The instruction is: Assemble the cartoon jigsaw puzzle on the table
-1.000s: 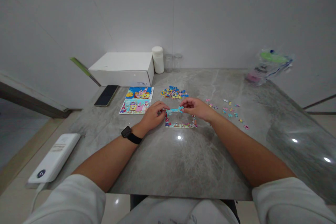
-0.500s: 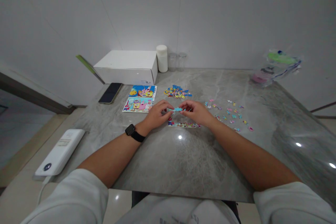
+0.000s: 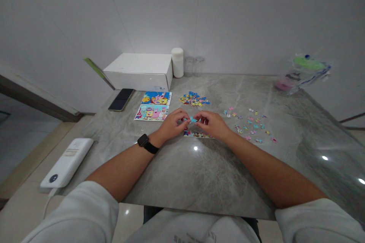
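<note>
Light-blue jigsaw puzzle pieces (image 3: 193,120) show between the fingertips of my two hands. My left hand (image 3: 174,124) pinches them from the left, its thumb and forefinger closed. From the right, my right hand (image 3: 212,124) has its fingers closed on them too. Just below lies a joined strip of puzzle pieces (image 3: 198,134), partly covered by my hands. A heap of blue and yellow pieces (image 3: 194,99) sits beyond them. Several loose pieces (image 3: 249,120) are spread to the right. Left of my hands lies a cartoon picture sheet (image 3: 153,106).
A phone (image 3: 121,100) and a white box (image 3: 139,69) are at the back left, beside a white bottle (image 3: 177,63) and two clear jars (image 3: 194,66). A white power bank (image 3: 67,162) sits at the left edge. A plastic bag (image 3: 299,74) is at the back right.
My hands have drawn slightly closer together around the light-blue pieces. One more pink piece shows beside my right forearm. The whole view has shifted slightly.
</note>
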Demonstrator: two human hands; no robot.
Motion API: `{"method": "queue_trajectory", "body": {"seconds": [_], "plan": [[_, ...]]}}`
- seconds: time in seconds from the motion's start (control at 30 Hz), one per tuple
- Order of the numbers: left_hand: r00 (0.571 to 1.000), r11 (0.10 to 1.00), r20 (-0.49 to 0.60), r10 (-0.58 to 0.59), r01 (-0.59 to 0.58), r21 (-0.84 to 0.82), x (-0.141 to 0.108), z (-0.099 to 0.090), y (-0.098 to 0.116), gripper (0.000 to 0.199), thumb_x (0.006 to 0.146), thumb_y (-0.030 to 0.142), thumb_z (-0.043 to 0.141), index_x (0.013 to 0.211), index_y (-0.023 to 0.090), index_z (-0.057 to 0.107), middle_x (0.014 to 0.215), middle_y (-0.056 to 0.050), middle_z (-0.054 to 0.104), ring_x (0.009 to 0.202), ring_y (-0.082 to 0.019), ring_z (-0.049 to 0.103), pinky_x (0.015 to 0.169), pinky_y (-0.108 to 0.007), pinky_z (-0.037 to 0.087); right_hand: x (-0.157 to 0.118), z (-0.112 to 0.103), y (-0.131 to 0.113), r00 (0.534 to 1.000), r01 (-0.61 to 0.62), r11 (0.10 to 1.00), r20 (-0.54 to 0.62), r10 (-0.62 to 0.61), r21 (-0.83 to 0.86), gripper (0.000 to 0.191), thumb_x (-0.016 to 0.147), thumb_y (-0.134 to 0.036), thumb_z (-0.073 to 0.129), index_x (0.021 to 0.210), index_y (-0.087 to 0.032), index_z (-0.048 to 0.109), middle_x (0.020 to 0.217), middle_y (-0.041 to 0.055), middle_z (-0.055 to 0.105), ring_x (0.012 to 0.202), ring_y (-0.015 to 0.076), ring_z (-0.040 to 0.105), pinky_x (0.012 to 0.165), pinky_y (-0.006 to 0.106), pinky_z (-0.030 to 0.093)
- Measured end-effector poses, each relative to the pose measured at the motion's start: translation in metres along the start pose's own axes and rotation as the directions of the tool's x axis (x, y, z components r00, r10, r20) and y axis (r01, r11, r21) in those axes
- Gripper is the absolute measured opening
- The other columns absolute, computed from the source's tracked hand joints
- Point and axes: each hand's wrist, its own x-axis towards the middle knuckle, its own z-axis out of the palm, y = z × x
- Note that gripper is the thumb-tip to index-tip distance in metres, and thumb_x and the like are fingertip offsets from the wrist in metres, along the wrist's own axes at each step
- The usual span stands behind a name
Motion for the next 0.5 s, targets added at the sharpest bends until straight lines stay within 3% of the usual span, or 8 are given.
{"method": "queue_trajectory", "body": {"seconds": [0.17, 0.27, 0.33, 0.5], "plan": [[1.000, 1.000, 0.004, 0.013, -0.013, -0.018, -0.001, 0.001, -0.001, 0.014, 0.101, 0.029, 0.062, 0.092, 0.021, 0.070, 0.100, -0.007, 0.068, 0.091, -0.019, 0.065, 0.084, -0.035, 0.055, 0.000, 0.001, -0.002, 1.000, -0.002, 0.998, 0.011, 0.001, 0.062, 0.021, 0.087, -0.028, 0.067, 0.104, -0.023, 0.079, 0.089, 0.0032, 0.075, 0.072, 0.0157, 0.061, 0.071, 0.029, 0.049], [0.999, 0.999, 0.026, 0.030, -0.029, -0.024, -0.001, 0.002, -0.003, 0.012, 0.101, 0.027, 0.063, 0.094, 0.021, 0.070, 0.102, -0.006, 0.068, 0.094, -0.019, 0.066, 0.086, -0.035, 0.055, 0.004, -0.012, 0.000, 1.000, -0.005, 0.994, -0.015, 0.007, 0.105, 0.023, 0.088, -0.030, 0.064, 0.103, -0.023, 0.081, 0.093, 0.0042, 0.075, 0.078, 0.0172, 0.063, 0.074, 0.030, 0.049], [0.998, 0.999, 0.039, 0.040, -0.039, -0.020, -0.002, 0.002, -0.005, 0.012, 0.101, 0.027, 0.062, 0.096, 0.021, 0.071, 0.104, -0.006, 0.067, 0.096, -0.019, 0.066, 0.088, -0.034, 0.055, 0.008, -0.032, 0.004, 0.998, -0.021, 0.996, -0.056, 0.026, 0.086, 0.025, 0.090, -0.031, 0.063, 0.105, -0.023, 0.082, 0.098, 0.0049, 0.076, 0.082, 0.0182, 0.063, 0.076, 0.031, 0.050], [0.999, 0.999, 0.045, 0.025, -0.026, 0.029, -0.001, 0.001, -0.006, 0.016, 0.103, 0.029, 0.059, 0.098, 0.022, 0.072, 0.104, -0.007, 0.068, 0.098, -0.019, 0.066, 0.092, -0.035, 0.054, 0.008, -0.105, 0.026, 0.978, -0.189, 0.977, -0.103, 0.179, -0.094, 0.034, 0.090, -0.030, 0.067, 0.120, -0.020, 0.079, 0.096, 0.0052, 0.074, 0.076, 0.0175, 0.062, 0.072, 0.030, 0.049]]}}
